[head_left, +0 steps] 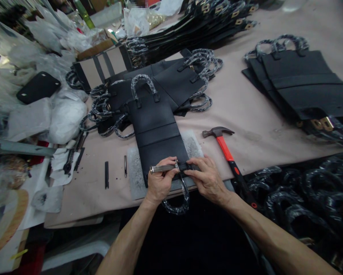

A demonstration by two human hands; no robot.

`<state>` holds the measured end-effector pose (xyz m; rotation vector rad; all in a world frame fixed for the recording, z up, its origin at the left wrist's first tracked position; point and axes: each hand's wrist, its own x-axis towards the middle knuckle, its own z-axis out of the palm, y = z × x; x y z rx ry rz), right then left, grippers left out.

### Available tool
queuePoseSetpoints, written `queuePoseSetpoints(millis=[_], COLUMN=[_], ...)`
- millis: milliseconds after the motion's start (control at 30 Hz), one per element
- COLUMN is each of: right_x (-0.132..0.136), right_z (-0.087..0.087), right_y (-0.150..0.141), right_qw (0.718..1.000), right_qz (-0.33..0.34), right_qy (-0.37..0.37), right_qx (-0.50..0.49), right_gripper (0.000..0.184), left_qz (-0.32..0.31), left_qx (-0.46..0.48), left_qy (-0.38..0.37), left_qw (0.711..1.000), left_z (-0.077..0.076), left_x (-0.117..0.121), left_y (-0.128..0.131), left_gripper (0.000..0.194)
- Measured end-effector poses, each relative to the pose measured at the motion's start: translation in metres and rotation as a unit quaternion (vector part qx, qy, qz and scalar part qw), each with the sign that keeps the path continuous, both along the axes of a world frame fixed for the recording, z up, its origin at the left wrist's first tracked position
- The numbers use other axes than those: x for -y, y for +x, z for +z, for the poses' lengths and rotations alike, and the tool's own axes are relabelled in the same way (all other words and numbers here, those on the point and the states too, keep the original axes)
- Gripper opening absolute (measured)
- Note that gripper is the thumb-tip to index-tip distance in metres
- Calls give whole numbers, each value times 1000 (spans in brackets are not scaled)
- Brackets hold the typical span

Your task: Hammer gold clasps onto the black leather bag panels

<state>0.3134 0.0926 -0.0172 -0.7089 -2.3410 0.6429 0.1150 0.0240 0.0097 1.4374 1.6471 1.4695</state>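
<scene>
A black flat bag panel (157, 118) with a plastic-wrapped handle lies in front of me, its near end over a pale, scuffed slab (135, 168). My left hand (161, 185) is closed around a metal rod-shaped tool (162, 168), held sideways just above the panel's near edge. With its fingers pinched, my right hand (208, 177) grips the dark end tab of a plastic-wrapped bag handle (177, 209), whose loop hangs over the table edge. The two hands nearly meet at a small shiny metal part, whose details are too small to tell.
A claw hammer (224, 147) with an orange and black handle lies right of the slab. A thin metal punch (125, 166) and a dark flat strip (106, 175) lie to the left. Stacked bag panels (300, 76) stand at the right; plastic bags (66, 118) crowd the left.
</scene>
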Motion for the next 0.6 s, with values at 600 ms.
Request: queuePoseSetpoints(millis=[600], right_x=[-1], right_z=[1], right_y=[0], right_qw=[1000], right_qz=[-1], right_qy=[-4], right_qx=[2], right_gripper=[28], left_qz=[-8], left_qx=[-25], left_qy=[-8], left_qw=[1000], left_z=[1], left_x=[-2], left_y=[3], left_gripper=[12])
